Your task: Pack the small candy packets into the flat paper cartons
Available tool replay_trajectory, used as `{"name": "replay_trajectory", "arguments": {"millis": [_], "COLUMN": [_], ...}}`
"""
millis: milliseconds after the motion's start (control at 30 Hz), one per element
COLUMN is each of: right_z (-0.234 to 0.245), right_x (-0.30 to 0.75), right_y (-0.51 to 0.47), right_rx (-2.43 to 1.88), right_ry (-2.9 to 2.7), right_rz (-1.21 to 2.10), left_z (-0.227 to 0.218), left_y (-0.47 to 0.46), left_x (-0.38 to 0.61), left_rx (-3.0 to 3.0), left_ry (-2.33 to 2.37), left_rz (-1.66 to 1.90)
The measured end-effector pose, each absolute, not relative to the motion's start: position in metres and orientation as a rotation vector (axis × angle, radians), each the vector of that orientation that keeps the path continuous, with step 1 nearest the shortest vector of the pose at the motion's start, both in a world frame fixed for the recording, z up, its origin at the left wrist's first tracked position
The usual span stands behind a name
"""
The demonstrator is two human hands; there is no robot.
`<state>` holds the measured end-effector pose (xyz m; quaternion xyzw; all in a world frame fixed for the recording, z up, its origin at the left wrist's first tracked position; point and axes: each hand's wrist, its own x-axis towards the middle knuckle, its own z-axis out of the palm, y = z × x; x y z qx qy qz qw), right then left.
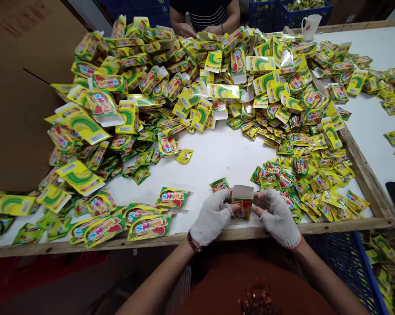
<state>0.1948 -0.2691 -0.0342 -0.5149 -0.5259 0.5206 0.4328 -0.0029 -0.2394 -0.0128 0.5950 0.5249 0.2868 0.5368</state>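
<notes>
Both my hands wear white gloves with bare fingertips. Between them, at the table's front edge, is a small candy box (242, 208) with its pale flap raised. My left hand (213, 215) grips the box's left side, and my right hand (276, 214) grips its right side. Just behind my left hand lies a green candy sachet (219, 184). A heap of green and yellow sachets (311, 183) spreads beyond my right hand. Left of my hands, several flattened candy boxes (149, 226) lie along the edge. What is inside the held box cannot be seen.
A large mound of yellow boxes (128, 116) covers the table's far side. A wooden rim (358, 225) borders the white tabletop (230, 153). A cardboard carton (20, 96) stands at left, a blue crate (370, 271) at lower right. Across the table sits another person (206, 17), near a white mug (311, 27).
</notes>
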Motion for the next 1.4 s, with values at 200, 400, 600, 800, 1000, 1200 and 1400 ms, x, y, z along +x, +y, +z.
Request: {"name": "replay_trajectory", "arguments": {"millis": [200,400,600,800,1000,1200,1400], "right_z": [-0.035,-0.028,-0.027,-0.025,-0.012,-0.009,0.002], "right_x": [0.201,0.205,0.2,0.203,0.202,0.205,0.209], "right_y": [-0.269,-0.266,-0.257,-0.257,-0.252,-0.249,-0.243], "right_rx": [-1.35,-1.405,-1.391,-1.348,-1.401,-1.374,-1.38], "right_ry": [-1.352,-1.609,-1.446,-1.66,-1.72,-1.634,-1.759], "right_rz": [1.232,1.127,1.178,0.989,1.016,1.211,1.154], "left_z": [-0.042,-0.033,-0.035,-0.031,-0.005,0.006,0.008], "left_y": [-0.258,-0.25,-0.237,-0.239,-0.233,-0.225,-0.223], "left_x": [0.016,-0.001,0.008,0.005,0.004,0.003,0.002], "left_rx": [1.221,1.473,1.168,1.527,1.615,1.583,1.612], "left_ry": [1.238,1.223,1.164,1.182,1.143,1.135,1.133], "left_rz": [0.873,0.773,0.828,0.818,0.698,0.589,0.556]}}
